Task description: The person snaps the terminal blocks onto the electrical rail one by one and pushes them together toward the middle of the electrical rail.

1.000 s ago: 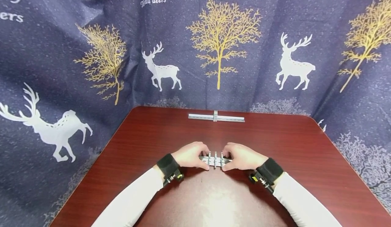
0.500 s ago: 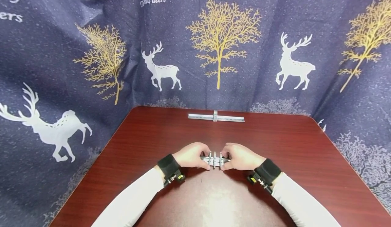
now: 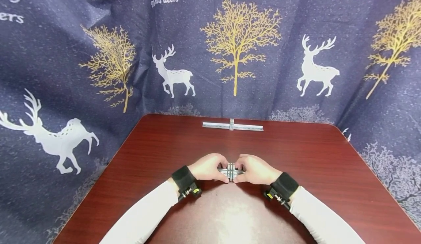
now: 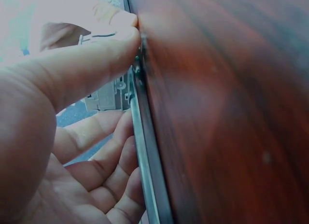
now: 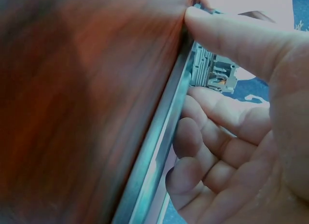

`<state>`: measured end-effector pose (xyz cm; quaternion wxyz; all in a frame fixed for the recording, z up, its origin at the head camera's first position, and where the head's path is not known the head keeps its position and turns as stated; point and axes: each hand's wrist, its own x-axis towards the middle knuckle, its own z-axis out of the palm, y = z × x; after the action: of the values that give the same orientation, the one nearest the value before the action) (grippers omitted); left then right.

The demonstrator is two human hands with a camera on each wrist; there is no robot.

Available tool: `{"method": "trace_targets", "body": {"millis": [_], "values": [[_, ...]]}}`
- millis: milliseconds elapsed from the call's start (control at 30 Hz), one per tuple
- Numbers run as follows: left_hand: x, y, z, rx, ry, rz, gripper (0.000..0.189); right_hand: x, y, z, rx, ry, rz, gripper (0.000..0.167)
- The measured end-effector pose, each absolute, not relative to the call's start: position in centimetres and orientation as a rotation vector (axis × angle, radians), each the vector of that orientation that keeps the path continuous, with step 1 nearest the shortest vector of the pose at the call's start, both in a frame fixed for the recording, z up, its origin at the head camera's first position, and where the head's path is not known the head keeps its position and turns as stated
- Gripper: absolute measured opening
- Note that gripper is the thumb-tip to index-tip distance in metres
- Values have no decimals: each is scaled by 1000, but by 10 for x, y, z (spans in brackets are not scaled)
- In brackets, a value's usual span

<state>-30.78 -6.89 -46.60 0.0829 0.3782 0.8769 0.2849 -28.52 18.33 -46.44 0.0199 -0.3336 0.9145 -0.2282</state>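
Note:
Grey terminal blocks (image 3: 231, 171) stand side by side on a short metal DIN rail (image 3: 223, 171) lying across the table. From the left, my left hand (image 3: 209, 167) pinches the leftmost block between thumb and fingers. My right hand (image 3: 257, 169) does the same on the rightmost one. In the left wrist view the thumb covers part of a terminal block (image 4: 107, 96), and the rail (image 4: 146, 156) runs past the curled fingers. The right wrist view has the grey blocks (image 5: 205, 67) between thumb and index finger. Both rail ends are partly hidden by the hands.
A longer DIN rail (image 3: 215, 125) lies near the table's back edge, with grey terminal blocks (image 3: 231, 124) grouped at its middle. A dark curtain (image 3: 210, 54) printed with deer and trees hangs behind the reddish-brown table (image 3: 158, 138).
My hands have come closer together, the right one moving left and the left one slightly right. The terminal blocks, spaced apart before, now sit close together on the rail.

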Motion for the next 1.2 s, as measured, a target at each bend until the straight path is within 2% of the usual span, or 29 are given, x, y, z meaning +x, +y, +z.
{"method": "trace_targets", "body": {"millis": [800, 1200], "values": [[-305, -67, -466, 1180, 2625, 857, 34, -283, 180, -463, -1039, 2833, -727, 24], [-309, -76, -466, 1161, 2638, 802, 49, -283, 188, -460, -1039, 2794, -733, 27]]}}
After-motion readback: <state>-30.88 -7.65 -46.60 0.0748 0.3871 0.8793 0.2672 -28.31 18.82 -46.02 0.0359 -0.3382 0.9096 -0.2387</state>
